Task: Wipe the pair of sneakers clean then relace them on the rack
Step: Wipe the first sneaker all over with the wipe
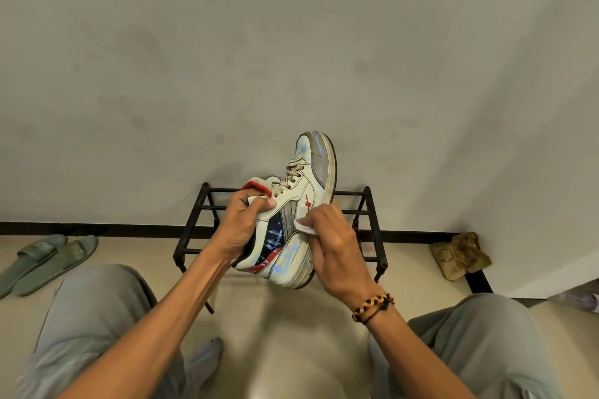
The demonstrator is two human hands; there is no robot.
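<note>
While the left hand grips the high-top sneaker at its collar, toe tilted up toward the wall, the right hand pinches a white wipe against the shoe's side panel (blue smears visible there). Sneaker held above the black metal shoe rack. Green slides lie on the floor, left.

Head camera, looking forward-down, close over hands; single view.
</note>
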